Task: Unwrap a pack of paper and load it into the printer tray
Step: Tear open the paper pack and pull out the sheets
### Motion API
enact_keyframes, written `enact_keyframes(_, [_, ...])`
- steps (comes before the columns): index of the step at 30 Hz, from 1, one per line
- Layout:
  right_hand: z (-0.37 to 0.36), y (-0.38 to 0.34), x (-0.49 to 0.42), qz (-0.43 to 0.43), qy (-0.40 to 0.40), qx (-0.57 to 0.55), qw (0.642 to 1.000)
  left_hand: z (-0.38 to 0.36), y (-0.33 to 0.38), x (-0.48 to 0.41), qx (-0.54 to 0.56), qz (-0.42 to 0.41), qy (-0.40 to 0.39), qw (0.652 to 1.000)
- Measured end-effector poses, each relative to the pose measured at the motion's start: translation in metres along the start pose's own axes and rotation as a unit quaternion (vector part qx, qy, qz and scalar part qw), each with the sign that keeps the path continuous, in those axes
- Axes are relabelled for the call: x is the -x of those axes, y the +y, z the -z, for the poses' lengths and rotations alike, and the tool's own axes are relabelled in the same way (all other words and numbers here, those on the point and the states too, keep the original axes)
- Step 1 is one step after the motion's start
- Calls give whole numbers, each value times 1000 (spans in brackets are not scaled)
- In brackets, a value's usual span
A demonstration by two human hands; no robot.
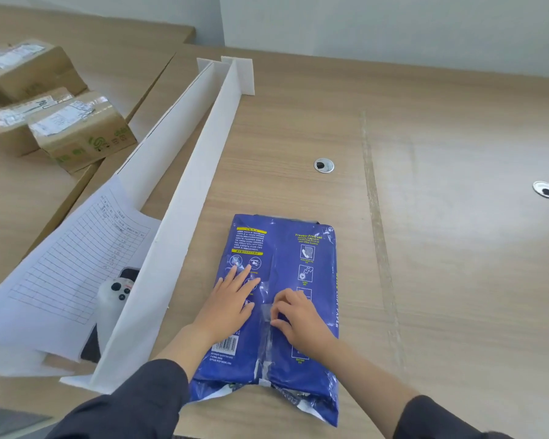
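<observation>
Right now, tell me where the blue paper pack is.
In the head view, the blue paper pack lies flat on the wooden desk, lower centre, just right of the white divider, with both hands resting on it.

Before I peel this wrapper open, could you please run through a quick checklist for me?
1. Paper pack flat on the desk: ok.
2. Seam side facing up: ok.
3. Left hand pressing the pack steady: ok.
4. Right hand fingertips at the clear tape on the seam: ok.
5. Tape edge actually lifted: cannot tell.
6. Printer tray in view: not ok.
</observation>
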State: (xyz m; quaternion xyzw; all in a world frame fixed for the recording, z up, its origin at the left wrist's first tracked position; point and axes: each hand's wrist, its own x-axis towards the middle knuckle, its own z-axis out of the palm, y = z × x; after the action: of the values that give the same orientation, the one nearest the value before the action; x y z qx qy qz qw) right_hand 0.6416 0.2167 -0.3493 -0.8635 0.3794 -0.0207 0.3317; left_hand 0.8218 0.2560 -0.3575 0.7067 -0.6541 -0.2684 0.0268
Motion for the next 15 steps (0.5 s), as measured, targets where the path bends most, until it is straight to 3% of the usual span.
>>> enact_keyframes(15, [-23, -34, 62, -53, 33, 56, 996, -8, 1, 37, -41, -57, -59, 996])
